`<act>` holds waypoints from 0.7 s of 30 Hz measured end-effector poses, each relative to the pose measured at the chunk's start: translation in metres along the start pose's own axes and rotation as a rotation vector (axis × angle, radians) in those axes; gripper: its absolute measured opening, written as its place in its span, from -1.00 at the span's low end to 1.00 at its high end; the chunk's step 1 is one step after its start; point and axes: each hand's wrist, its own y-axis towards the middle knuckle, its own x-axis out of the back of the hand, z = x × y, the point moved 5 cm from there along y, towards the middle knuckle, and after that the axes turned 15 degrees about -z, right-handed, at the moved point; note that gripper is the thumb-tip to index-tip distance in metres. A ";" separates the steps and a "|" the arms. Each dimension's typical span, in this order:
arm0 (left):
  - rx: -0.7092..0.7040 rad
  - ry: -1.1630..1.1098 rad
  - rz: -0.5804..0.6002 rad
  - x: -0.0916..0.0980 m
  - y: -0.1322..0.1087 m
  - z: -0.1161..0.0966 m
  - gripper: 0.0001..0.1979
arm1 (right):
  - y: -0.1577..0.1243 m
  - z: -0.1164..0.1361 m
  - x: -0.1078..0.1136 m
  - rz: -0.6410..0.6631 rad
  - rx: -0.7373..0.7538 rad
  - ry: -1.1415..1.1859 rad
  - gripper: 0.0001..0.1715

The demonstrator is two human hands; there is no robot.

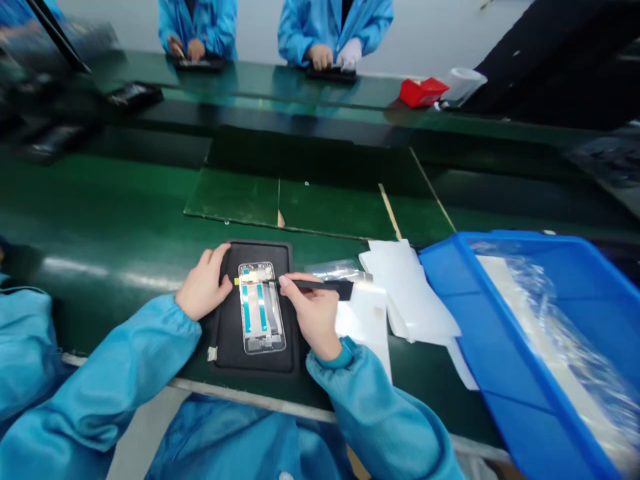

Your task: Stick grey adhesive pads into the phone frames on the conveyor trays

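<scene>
A phone frame with blue strips and its inner side showing lies on a black tray. My right hand is closed on black tweezers, whose tips reach over the upper part of the frame. At the tray's upper left edge rests my left hand, fingers apart and nothing held, the thumb near a small yellow-green tab at the frame's side.
White sheets and a clear plastic bag lie right of the tray. Farther right stands a blue bin holding plastic packaging. Across the bench, two people work at black trays near a red box. A blue sleeve is at left.
</scene>
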 end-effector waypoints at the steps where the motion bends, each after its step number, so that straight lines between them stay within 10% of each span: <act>1: 0.017 0.036 0.024 0.003 0.002 0.007 -0.35 | 0.001 0.002 0.001 -0.019 0.026 0.008 -0.71; 7: 0.205 0.531 -0.040 0.080 0.027 0.067 -0.41 | 0.000 0.006 0.001 0.017 0.075 0.076 -0.72; 11: 0.070 0.761 -0.399 0.127 0.040 0.034 -0.48 | 0.000 0.007 -0.002 0.042 0.062 0.105 -0.74; 16: -0.243 0.314 -0.219 0.063 0.052 -0.053 -0.63 | -0.017 0.007 -0.007 0.100 0.022 0.112 -0.78; 21: -0.009 -0.056 -0.082 -0.029 0.096 -0.072 -0.68 | -0.013 -0.008 -0.008 0.170 -0.005 -0.184 -0.61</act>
